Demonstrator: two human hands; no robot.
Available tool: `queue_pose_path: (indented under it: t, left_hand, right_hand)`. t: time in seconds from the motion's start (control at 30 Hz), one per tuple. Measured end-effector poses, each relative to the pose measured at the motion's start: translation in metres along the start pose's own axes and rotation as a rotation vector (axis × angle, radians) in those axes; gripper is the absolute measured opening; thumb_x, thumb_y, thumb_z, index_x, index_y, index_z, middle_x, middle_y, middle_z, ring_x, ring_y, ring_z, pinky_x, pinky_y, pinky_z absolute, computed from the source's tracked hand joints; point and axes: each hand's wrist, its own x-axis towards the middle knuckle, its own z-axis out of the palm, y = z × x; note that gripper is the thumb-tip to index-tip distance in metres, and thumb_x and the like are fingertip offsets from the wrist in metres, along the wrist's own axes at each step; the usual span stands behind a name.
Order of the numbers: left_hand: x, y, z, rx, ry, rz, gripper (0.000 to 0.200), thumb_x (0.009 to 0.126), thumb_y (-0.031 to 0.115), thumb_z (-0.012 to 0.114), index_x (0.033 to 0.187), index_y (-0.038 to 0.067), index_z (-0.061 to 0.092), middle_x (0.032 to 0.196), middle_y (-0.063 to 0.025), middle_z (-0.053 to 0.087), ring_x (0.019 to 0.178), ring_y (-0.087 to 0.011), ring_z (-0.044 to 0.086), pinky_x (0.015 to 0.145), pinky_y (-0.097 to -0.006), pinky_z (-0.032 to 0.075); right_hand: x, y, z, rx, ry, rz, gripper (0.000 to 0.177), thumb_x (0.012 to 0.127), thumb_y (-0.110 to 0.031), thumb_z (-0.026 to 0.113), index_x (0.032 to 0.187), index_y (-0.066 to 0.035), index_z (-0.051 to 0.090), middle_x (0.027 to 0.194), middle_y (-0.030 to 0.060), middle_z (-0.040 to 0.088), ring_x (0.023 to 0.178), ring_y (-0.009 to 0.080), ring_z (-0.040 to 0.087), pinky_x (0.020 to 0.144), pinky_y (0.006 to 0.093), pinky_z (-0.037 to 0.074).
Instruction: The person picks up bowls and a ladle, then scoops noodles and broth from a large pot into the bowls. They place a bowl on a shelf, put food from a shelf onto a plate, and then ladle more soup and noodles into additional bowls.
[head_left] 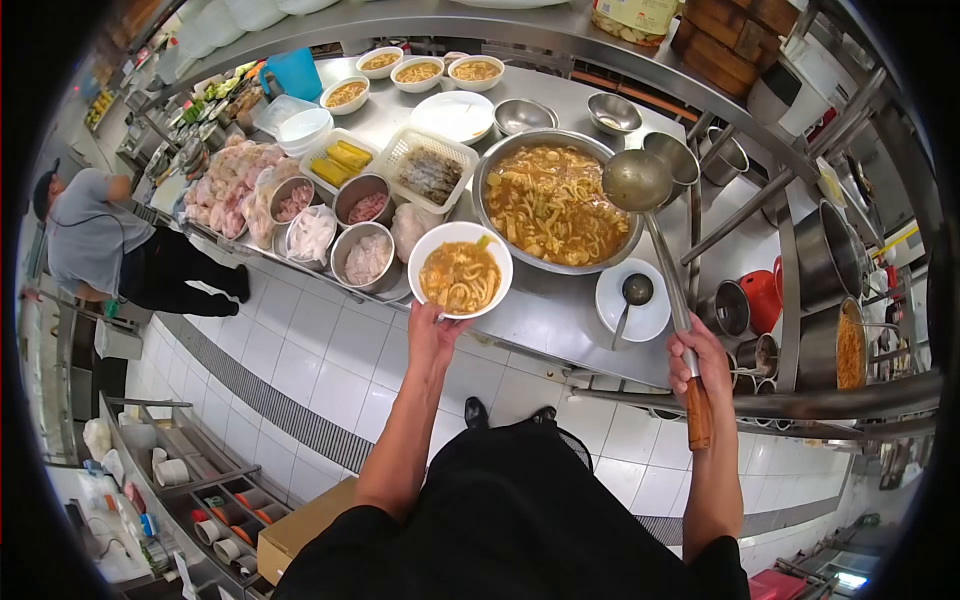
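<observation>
My left hand (436, 330) holds a white bowl (418, 244) of noodles in brown soup from below, near the counter's front edge. In my right hand (700, 352) is the wooden handle of a large metal ladle (638, 182). The ladle's round head is over the right rim of a wide steel basin (632, 232) filled with noodles and thick brown soup. Below the basin, a white bowl (650, 318) holds a small dark ladle (637, 290). Four filled noodle bowls, among them one (345, 95) at the left, stand at the back of the counter.
Left of the basin are a basket of shrimp (430, 175), yellow food in a tray (342, 160), steel pots of meat (363, 255) and bagged raw meat (225, 185). A person (100, 230) stands at the far left. Metal rails (740, 215) cross the right side.
</observation>
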Motion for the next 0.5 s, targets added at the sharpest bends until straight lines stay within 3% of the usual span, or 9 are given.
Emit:
queue_pose_path:
  t: [0.07,0.17,0.23,0.37,0.5]
  left_hand:
    - [-0.001,-0.013,-0.010,-0.016,0.065,-0.034,0.059,0.079,0.006,0.045,0.136,0.006,0.032,0.130,-0.0182,0.046,0.111,-0.0365,0.057,0.079,-0.0466,0.059]
    - [0.006,-0.028,-0.020,0.027,0.050,-0.018,0.057,0.077,0.006,0.047,0.131,0.002,0.032,0.129,-0.0205,0.044,0.111,-0.0430,0.055,0.083,-0.0497,0.058]
    - [0.011,-0.036,-0.022,0.037,0.044,-0.010,0.056,0.077,0.006,0.048,0.131,0.002,0.033,0.128,-0.0203,0.045,0.110,-0.0427,0.055,0.084,-0.0499,0.057]
    - [0.015,-0.047,-0.025,0.037,0.086,-0.024,0.052,0.079,0.003,0.050,0.129,0.002,0.036,0.126,-0.0188,0.047,0.108,-0.0411,0.056,0.083,-0.0487,0.057]
    - [0.020,-0.063,-0.038,0.090,0.056,0.025,0.051,0.090,0.010,0.055,0.136,0.004,0.035,0.126,-0.0158,0.048,0.109,-0.0358,0.056,0.087,-0.0409,0.056]
  right_hand:
    - [0.003,-0.001,-0.001,-0.076,0.018,-0.011,0.050,0.091,-0.007,0.048,0.139,-0.004,0.035,0.072,0.0049,0.050,0.040,0.0113,0.043,0.032,0.0266,0.037]
    - [0.006,0.000,-0.004,-0.243,0.030,-0.025,0.058,0.089,-0.007,0.052,0.144,-0.004,0.033,0.073,0.0046,0.051,0.042,0.0116,0.045,0.034,0.0274,0.038]
    - [0.009,0.006,-0.002,-0.484,0.072,-0.055,0.063,0.086,-0.007,0.055,0.145,-0.005,0.033,0.073,0.0043,0.051,0.043,0.0118,0.047,0.036,0.0275,0.039]
    - [0.013,0.018,0.002,-0.688,0.136,-0.094,0.066,0.084,-0.008,0.058,0.145,-0.002,0.032,0.072,0.0050,0.050,0.043,0.0119,0.049,0.036,0.0279,0.039]
    - [0.020,0.029,0.001,-0.823,0.165,-0.104,0.067,0.083,-0.008,0.057,0.145,-0.001,0.031,0.071,0.0056,0.051,0.042,0.0120,0.048,0.037,0.0294,0.040]
